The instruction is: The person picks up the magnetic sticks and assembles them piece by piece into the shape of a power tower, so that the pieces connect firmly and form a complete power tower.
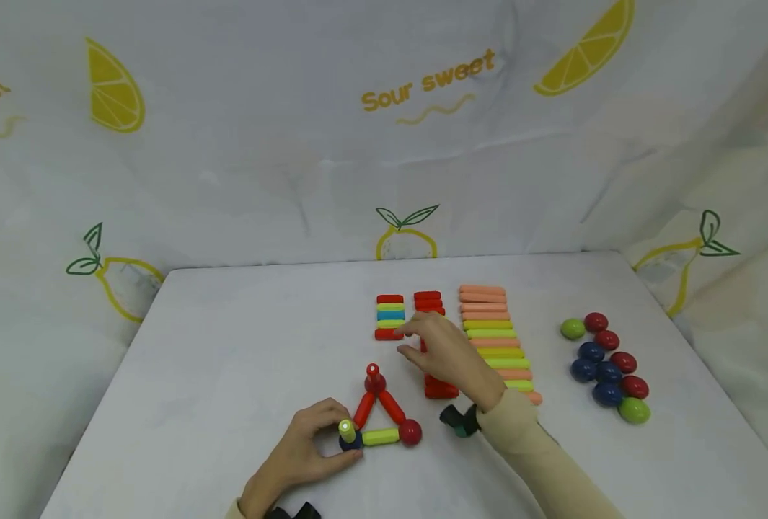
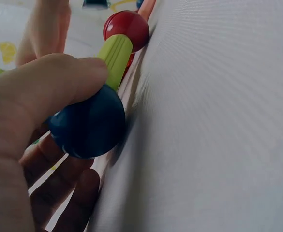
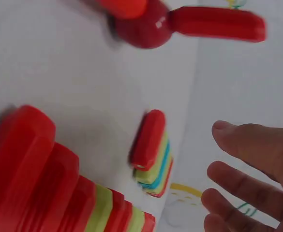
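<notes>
A triangle of magnetic-toy-like rods and balls lies on the white table. My left hand (image 1: 302,445) grips its near-left blue ball (image 2: 90,125), the thumb reaching onto the flat yellow-green rod (image 1: 380,437). A second yellow-green rod (image 1: 347,430) stands up from that ball. At the near right corner is a red ball (image 1: 410,432); at the far corner another red ball (image 1: 375,385) carries an upright red rod (image 1: 373,370). Two red rods form the other sides. My right hand (image 1: 451,355), fingers apart and holding nothing, hovers over the red rod column (image 1: 441,392), fingertips near the short rods (image 1: 390,316).
Right of the red column lies a long column of pink, yellow and green rods (image 1: 491,334). Farther right, loose balls gather in a group: blue (image 1: 607,394), red (image 1: 634,387) and green (image 1: 634,410). A lemon-print cloth (image 1: 260,180) hangs behind the table (image 1: 228,346).
</notes>
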